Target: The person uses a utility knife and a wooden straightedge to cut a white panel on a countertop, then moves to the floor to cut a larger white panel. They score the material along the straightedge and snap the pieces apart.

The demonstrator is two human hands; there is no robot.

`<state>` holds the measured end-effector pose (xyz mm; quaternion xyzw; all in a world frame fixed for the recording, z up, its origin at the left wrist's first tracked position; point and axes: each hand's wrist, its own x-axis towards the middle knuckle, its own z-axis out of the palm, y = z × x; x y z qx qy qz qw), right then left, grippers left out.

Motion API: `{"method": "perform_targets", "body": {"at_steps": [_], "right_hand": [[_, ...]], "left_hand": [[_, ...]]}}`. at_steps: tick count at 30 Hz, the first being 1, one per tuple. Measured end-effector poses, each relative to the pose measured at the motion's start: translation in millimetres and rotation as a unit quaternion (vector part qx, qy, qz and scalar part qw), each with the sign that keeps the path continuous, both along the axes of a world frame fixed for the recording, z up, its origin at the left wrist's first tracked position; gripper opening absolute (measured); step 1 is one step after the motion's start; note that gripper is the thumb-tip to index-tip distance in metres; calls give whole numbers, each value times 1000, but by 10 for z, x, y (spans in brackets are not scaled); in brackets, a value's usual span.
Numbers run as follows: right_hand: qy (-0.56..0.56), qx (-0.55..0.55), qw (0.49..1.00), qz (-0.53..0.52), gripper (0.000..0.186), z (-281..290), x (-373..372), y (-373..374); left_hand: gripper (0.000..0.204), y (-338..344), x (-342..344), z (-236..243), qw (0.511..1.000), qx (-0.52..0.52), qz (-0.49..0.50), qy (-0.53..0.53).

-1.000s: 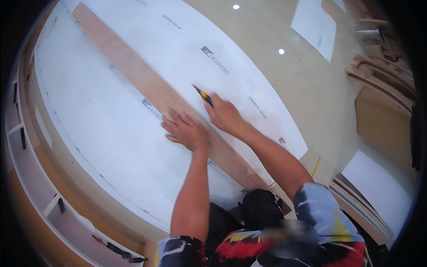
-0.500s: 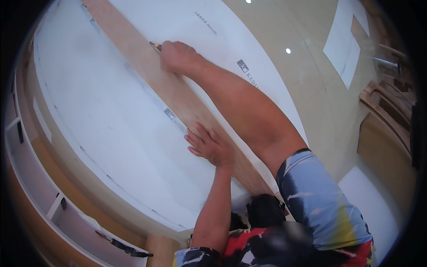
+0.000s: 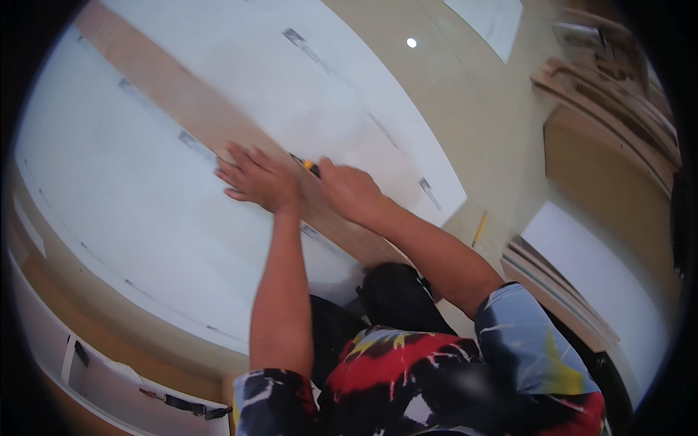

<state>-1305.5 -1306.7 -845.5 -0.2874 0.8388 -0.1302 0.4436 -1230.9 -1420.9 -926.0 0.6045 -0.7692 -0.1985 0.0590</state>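
Observation:
A long, thin wooden board lies slantwise across a large white sheet with grey printed marks. My left hand rests flat on the board, fingers spread over its left edge. Closed around a utility knife with a yellow and black body, my right hand sits at the board's right edge. The knife's blade end points up and left along that edge. Most of its handle is hidden in my fist.
Curved wooden pieces and a brown panel stand at the right. Below them are stacked boards and a yellow pencil. A white-framed case with black tools lies at lower left.
My right hand has drawn the knife back toward me along the board's edge, closer to my left hand. My left hand stays flat on the board. The view has shifted.

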Motion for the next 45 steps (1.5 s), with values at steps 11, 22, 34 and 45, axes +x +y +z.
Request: {"method": "perform_targets", "body": {"at_steps": [11,22,34,45], "right_hand": [[-27,145,989,-23,25,463,1354,3100],[-37,196,979,-33,21,553,1454,3209],[-26,209,977,-22,17,585,1464,3212],[84,149,932,-319,29,909,1636,3441]], "left_hand": [[56,-33,-70,124,1000,-4,-24,5],[58,-41,-22,44,1000,-13,-8,4],[57,-51,-24,-15,1000,-25,-10,6],[57,-80,-12,54,999,-26,-19,-2]]}}
